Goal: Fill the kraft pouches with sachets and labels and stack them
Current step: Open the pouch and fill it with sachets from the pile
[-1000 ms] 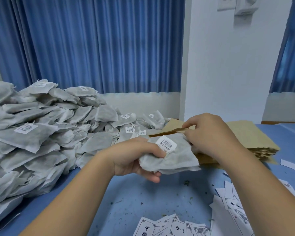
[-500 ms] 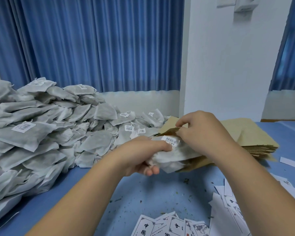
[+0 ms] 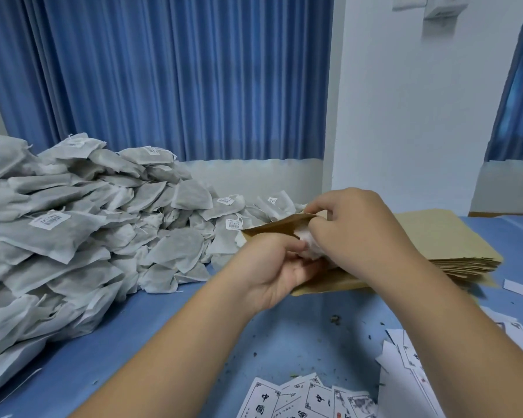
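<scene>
A kraft pouch lies open-mouthed on top of a stack of flat kraft pouches right of centre. My right hand pinches the pouch's upper lip and holds the mouth open. My left hand grips white sachets and pushes them into the mouth; only a small white part still shows between my fingers. A big heap of grey-white sachets with barcode stickers covers the left side of the blue table.
Printed paper labels lie scattered at the near edge, with more labels at the right. Blue curtains and a white wall stand behind the table. Dark crumbs dot the blue surface between my arms.
The sachets in my left hand have slid rightward, deep into the kraft pouch, hiding the barcode sticker. My right hand keeps hold of the pouch's lip.
</scene>
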A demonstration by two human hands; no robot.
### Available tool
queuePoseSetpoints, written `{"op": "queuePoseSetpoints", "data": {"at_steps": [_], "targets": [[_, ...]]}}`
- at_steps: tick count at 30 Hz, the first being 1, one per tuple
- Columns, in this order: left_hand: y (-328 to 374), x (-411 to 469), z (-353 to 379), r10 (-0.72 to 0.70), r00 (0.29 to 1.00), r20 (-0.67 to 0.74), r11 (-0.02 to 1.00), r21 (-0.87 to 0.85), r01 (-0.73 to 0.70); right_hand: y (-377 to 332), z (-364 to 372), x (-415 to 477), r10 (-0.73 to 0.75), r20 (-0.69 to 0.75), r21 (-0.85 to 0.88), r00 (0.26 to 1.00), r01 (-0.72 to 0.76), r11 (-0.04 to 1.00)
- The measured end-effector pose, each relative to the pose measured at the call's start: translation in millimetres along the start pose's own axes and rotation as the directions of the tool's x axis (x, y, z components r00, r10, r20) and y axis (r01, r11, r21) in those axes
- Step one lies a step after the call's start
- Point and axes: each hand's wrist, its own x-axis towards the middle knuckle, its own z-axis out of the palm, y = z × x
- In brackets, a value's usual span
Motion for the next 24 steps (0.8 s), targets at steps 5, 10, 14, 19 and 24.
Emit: {"op": "queuePoseSetpoints", "data": {"at_steps": [5,10,14,19,24], "targets": [[1,-5,-6,0.395,0.917,-0.053,-0.019,0.998,0.066,-2,6,-1,0.004,-0.015,-0.058,1.000,-0.005,0.998],[22,-8,-22,0.242,0.956,-0.163,-0.024,0.984,0.174,6,9,1,0.061,-0.014,-0.116,0.998,-0.063,0.991],[53,-9,-68,0.137,0.869,-0.475,-0.298,0.817,0.493,13,6,2,0.095,-0.026,-0.164,0.995,-0.098,0.982],[41,6,-132,0.464,0.768,-0.442,-0.448,0.631,0.634,14,6,3,0.096,-0.011,-0.144,0.995,-0.097,0.985],[25,13,-173,0.499,0.745,-0.442,-0.393,0.651,0.650,16,6,5,0.100,-0.009,-0.140,0.995,-0.100,0.985]]}}
